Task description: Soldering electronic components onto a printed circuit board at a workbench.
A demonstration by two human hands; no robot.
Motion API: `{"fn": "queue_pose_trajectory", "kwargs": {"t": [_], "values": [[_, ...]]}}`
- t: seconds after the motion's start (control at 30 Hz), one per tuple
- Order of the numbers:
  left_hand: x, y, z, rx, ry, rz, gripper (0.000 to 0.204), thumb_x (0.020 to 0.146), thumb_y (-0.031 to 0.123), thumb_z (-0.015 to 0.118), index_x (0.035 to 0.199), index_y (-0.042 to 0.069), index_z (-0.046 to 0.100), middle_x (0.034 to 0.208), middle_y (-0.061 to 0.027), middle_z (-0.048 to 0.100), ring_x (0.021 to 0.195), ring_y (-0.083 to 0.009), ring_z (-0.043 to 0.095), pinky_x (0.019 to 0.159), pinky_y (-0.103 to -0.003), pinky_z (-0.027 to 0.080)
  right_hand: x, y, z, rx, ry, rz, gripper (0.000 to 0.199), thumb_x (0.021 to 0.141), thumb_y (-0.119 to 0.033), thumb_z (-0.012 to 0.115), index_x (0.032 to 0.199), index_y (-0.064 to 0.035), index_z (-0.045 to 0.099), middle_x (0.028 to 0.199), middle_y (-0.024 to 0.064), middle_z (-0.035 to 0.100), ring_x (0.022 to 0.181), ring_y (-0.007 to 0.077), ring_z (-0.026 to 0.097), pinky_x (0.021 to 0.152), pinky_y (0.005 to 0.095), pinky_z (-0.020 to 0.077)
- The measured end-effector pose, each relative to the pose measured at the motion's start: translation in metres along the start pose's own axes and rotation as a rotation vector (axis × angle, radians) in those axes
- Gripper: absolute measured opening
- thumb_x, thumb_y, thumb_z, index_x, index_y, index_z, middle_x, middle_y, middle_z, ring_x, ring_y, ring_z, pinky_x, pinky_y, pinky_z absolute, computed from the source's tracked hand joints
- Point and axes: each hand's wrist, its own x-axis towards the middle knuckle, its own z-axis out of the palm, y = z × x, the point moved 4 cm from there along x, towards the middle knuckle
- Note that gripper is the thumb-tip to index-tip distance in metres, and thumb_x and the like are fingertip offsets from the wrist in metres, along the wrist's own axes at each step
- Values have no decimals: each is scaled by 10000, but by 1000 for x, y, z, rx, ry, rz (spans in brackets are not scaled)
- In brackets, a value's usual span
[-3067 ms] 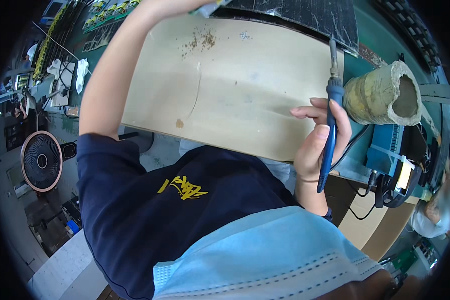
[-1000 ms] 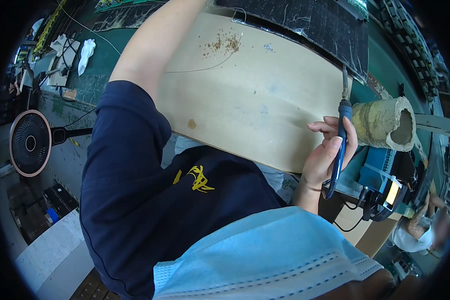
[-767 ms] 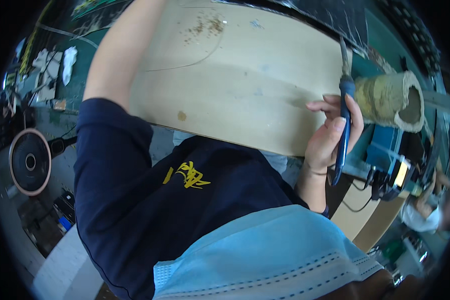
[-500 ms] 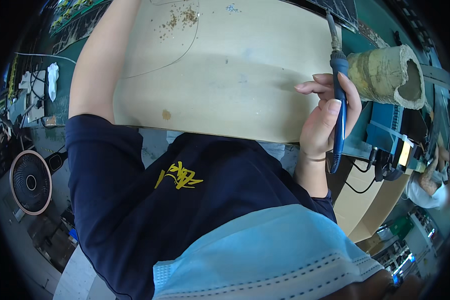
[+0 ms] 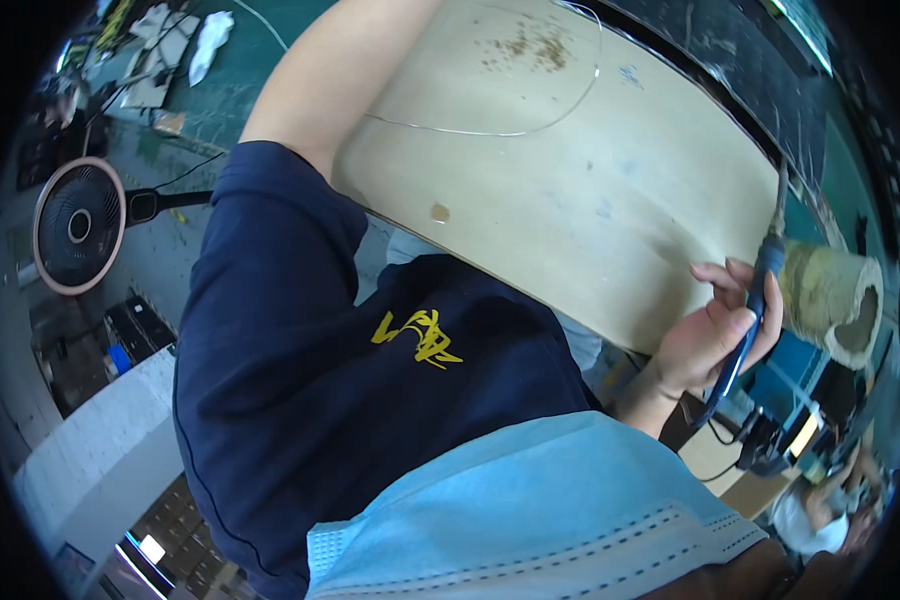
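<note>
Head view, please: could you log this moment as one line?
right hand: holds blue soldering iron | left hand: out of frame | wooden board: thin wire on it

Between the fingers (image 5: 740, 322) of the right hand (image 5: 705, 335) sits a soldering iron (image 5: 755, 315) with a smooth blue plastic grip and a dull metal tip. Just beside them lies a rough, fibrous beige roll (image 5: 830, 295). Beyond the fingers the desk (image 5: 570, 190) is matt pale wood, stained and crumb-speckled, crossed by a thin shiny wire (image 5: 490, 130).
</note>
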Motion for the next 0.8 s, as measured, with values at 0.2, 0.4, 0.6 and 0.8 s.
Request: {"fn": "queue_pose_trajectory", "kwargs": {"t": [0.2, 0.4, 0.6, 0.8], "values": [[24, -64, -87, 392, 56, 28, 324, 891, 187, 522, 868, -57, 734, 909, -348, 682, 962, -473, 704, 877, -535, 542, 1, 0, 0, 34, -25, -10, 490, 1072, -343, 476, 1388, 31, 458, 1066, 245, 640, 794, 298, 707, 835, 415, 547], [3, -108, -101, 611, -49, -130, 703, 813, 563, 760, 1111, -71, 701, 1211, -307, 680, 1137, -408, 675, 976, -473, 545, 2, 0, 0, 23, -36, -7, 480, 1078, -327, 464, 1388, 40, 463, 1055, 241, 639, 796, 293, 702, 798, 399, 563], [0, -83, -96, 693, -56, -229, 649, 812, 562, 764, 1082, -28, 736, 1146, -261, 719, 1089, -369, 701, 929, -447, 567, 3, 0, 1, 26, -41, -13, 467, 1082, -310, 461, 1380, 50, 472, 1047, 240, 638, 798, 293, 696, 760, 389, 578], [-2, -65, -100, 805, -240, -121, 558, 827, 503, 690, 1026, -13, 763, 1085, -245, 738, 1031, -378, 716, 894, -447, 570, 3, 0, 2, 75, -61, -11, 436, 1081, -260, 449, 1376, 61, 465, 1018, 237, 641, 800, 294, 689, 778, 401, 572]]}}
